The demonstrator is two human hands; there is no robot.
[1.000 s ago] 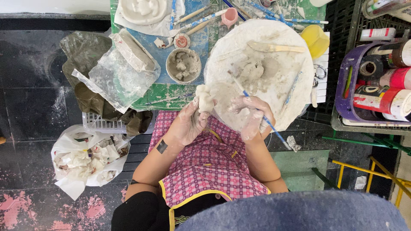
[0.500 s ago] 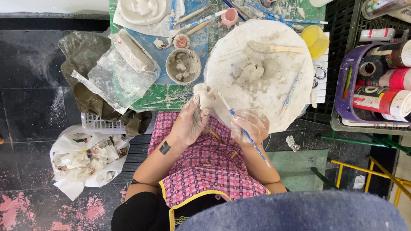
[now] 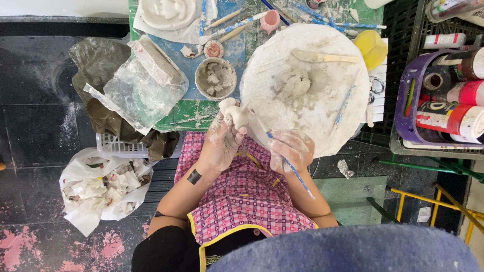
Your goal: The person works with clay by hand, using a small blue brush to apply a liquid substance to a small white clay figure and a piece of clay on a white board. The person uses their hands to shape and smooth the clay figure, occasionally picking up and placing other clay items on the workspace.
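Since the earlier frames, the right hand [image 3: 288,150] is drawing back from the round white clay-smeared board [image 3: 322,116] toward the lap, and the tool's working tip is now meeting the piece instead of pointing away. That hand is pinching a thin blue-and-white modelling tool [image 3: 282,157] between clay-coated fingers, with the handle trailing near and right over the pink checked apron [image 3: 242,196].

Left of it, the left hand [image 3: 222,143] is curling its fingers around a small pale lump of wet grey clay [image 3: 233,112], holding it up just past the near edge of the green work table [image 3: 186,108], touching nothing else. Judging by its sheen and the smears on both hands, the lump is probably soft, slick and easily dented, light enough for one hand; cradling it from beneath with the palm looks safer than squeezing its thin upper knob.

Farther off, a small round bowl of clay scraps [image 3: 216,78] is sitting on the table just left of the board, with a clear plastic sheet [image 3: 136,95] wrapping a clay block farther left. A purple basket of paint tubes [image 3: 443,95] is standing at the right, well apart.
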